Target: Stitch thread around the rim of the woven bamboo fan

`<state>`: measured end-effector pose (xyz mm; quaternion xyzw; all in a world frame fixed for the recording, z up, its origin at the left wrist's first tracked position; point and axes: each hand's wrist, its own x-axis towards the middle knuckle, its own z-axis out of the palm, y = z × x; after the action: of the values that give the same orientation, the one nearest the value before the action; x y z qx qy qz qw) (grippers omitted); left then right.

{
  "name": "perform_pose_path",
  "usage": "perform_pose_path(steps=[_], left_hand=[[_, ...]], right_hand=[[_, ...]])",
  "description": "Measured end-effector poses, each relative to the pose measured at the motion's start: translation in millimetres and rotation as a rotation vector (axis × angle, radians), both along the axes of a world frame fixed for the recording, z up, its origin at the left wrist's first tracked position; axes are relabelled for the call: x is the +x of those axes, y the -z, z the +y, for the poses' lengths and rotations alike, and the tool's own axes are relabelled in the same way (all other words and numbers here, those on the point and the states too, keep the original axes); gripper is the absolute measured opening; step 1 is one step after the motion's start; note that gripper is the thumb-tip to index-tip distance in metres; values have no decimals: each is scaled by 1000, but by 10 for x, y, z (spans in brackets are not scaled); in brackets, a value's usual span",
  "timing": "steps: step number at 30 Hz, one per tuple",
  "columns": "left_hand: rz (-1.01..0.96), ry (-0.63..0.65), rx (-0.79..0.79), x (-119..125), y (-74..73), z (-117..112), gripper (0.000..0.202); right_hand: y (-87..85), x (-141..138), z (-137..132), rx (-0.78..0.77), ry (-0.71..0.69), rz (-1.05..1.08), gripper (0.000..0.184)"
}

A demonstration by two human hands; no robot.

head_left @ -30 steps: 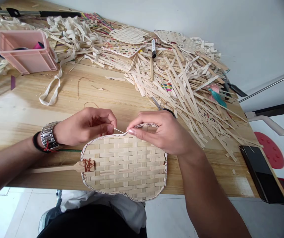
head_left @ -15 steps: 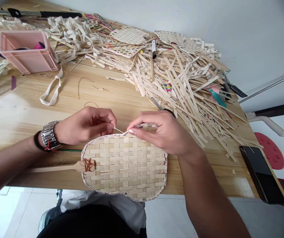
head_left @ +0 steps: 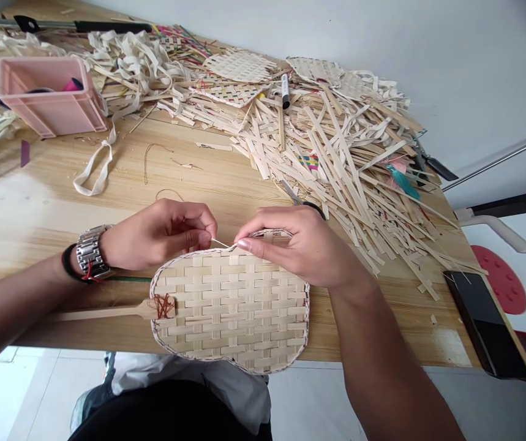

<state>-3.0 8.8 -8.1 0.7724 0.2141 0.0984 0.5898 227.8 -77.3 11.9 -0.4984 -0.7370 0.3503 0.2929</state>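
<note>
A woven bamboo fan lies at the front edge of the table, its rim bound in pale tape with dark stitches. Its wooden handle points left and is lashed on with reddish-brown thread. At the fan's far rim, my left hand is closed in a pinch on a thin pale thread, which runs taut to a notch in the rim. My right hand is closed on that rim just right of the notch, thumb on top. Its other fingers are partly hidden.
Scissors lie beyond my right hand, beside a heap of bamboo strips. A pink bin stands at the back left near white tape. A black marker rests on the heap; a phone lies at the right edge.
Almost nothing differs. My left hand has shifted very slightly downward, with the thread still pinched; my right hand and the fan stay where they were.
</note>
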Motion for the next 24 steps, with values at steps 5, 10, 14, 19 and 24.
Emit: perform_pose_path(steps=[5,10,14,19,24], left_hand=[[-15,8,12,-9,0,-9,11],[-27,26,0,7,-12,-29,12],[-44,40,-5,35,-7,-53,12],[-19,-28,-43,30,19,-41,10],[44,-46,21,23,23,1,12]], right_hand=[[24,-1,3,6,0,4,9],[53,-8,7,-3,-3,15,8],[67,-11,13,-26,-5,46,9],[72,-6,9,-11,-5,59,10],[68,-3,10,11,2,44,10]])
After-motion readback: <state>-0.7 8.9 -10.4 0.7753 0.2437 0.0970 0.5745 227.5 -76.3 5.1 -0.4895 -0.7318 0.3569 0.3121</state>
